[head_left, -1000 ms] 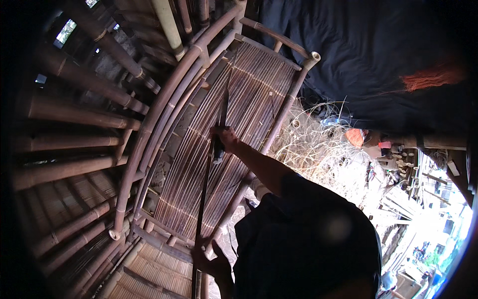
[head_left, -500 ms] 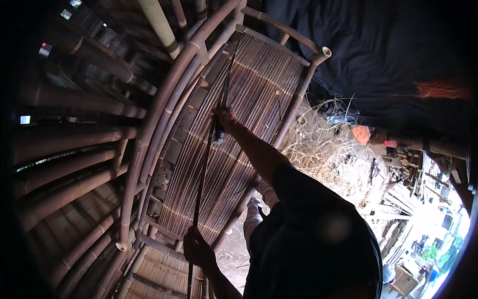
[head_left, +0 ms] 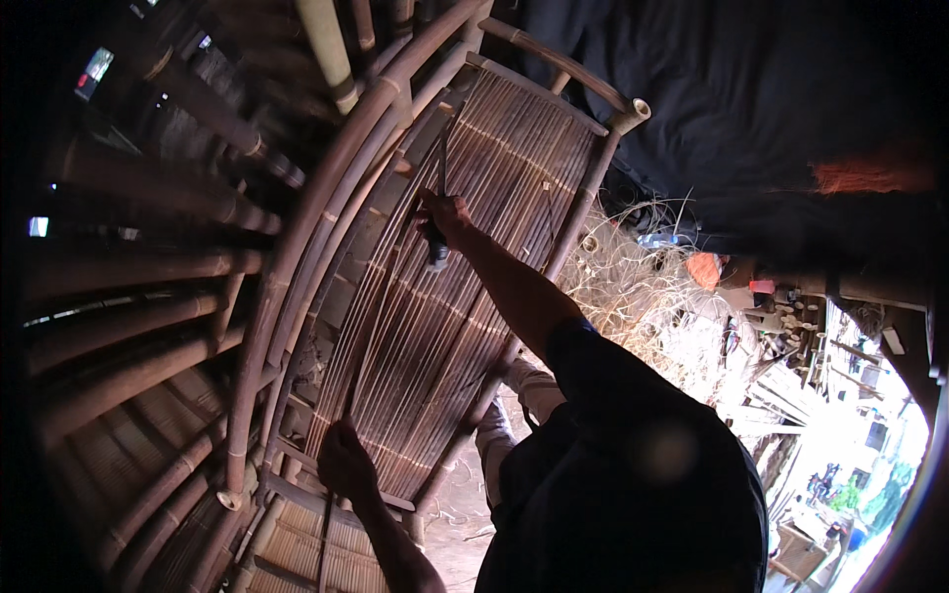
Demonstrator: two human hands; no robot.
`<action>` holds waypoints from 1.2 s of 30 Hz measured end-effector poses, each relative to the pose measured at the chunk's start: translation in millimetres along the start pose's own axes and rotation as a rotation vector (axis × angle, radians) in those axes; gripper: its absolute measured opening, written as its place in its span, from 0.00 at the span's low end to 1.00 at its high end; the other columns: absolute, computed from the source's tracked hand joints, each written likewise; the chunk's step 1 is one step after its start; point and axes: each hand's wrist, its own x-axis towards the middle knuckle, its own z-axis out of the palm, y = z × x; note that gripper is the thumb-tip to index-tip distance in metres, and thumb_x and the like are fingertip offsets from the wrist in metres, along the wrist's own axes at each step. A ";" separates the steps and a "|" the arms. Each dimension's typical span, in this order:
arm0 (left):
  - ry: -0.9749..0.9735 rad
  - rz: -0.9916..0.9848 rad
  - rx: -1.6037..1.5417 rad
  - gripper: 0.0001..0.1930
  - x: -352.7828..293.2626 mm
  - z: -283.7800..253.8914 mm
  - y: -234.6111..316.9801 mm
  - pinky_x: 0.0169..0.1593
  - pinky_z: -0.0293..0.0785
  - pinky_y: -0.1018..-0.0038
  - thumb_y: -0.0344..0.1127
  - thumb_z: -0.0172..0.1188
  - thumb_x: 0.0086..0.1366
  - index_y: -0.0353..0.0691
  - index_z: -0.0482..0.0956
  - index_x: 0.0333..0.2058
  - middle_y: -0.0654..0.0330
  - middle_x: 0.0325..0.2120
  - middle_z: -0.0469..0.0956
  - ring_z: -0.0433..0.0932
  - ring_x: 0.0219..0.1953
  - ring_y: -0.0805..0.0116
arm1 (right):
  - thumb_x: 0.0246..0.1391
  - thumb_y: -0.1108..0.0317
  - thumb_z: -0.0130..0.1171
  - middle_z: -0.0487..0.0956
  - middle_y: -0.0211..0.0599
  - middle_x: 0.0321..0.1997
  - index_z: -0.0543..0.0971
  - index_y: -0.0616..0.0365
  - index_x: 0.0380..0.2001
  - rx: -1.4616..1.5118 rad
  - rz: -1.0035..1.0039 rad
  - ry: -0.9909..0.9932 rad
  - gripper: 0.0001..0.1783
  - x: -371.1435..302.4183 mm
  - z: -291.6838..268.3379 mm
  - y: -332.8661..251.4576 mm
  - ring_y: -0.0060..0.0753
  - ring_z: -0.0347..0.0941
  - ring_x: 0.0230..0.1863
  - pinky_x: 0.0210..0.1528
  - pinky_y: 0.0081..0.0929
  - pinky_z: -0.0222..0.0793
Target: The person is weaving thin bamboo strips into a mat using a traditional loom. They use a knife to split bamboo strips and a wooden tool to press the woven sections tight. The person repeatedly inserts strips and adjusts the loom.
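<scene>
My right hand (head_left: 447, 219) is closed over the bamboo bench seat (head_left: 474, 198), around a knife (head_left: 442, 163) with a thin dark blade. The blade points toward the far end of the seat, and a dark handle shows below my fist. Nearer to me, my left hand (head_left: 348, 463) is closed on a long, narrow dark bamboo strip (head_left: 373, 346). The strip runs up the seat toward my right hand and trails below my left hand past the seat's near end. Whether the fingers of my right hand touch the strip is hard to tell.
Thick bamboo rails (head_left: 326, 217) curve along the seat's left side. Another slatted bamboo surface (head_left: 297, 544) lies at the near left. Pale shavings (head_left: 633, 287) are heaped to the right, below a dark cloth (head_left: 732, 109). Several bamboo poles fill the left.
My left hand has moved left and slightly away from me, swinging the strip left with it. My right hand and the knife have shifted slightly farther up the seat.
</scene>
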 end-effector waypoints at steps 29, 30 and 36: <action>0.174 0.207 0.007 0.33 352.7 167.7 139.6 0.65 0.57 0.52 0.58 0.46 0.69 0.42 0.61 0.63 0.48 0.61 0.65 0.62 0.64 0.51 | 0.53 0.43 0.60 0.63 0.58 0.65 0.56 0.64 0.66 -1.574 -0.320 -0.350 0.48 64.0 -166.8 47.6 0.57 0.59 0.65 0.67 0.44 0.56; 0.210 0.251 0.015 0.32 391.3 184.1 137.6 0.64 0.59 0.56 0.57 0.46 0.69 0.41 0.63 0.63 0.48 0.60 0.67 0.64 0.63 0.52 | 0.54 0.43 0.59 0.63 0.57 0.65 0.56 0.62 0.66 -1.602 -0.344 -0.325 0.47 104.4 -171.4 27.6 0.56 0.59 0.66 0.68 0.44 0.56; 0.208 -0.526 0.053 0.29 480.1 211.0 233.7 0.46 0.74 0.53 0.62 0.37 0.69 0.48 0.77 0.51 0.54 0.45 0.79 0.78 0.47 0.50 | 0.57 0.45 0.55 0.66 0.50 0.63 0.61 0.58 0.63 -1.712 -0.489 -0.084 0.38 330.4 -197.7 -115.7 0.50 0.61 0.65 0.64 0.49 0.59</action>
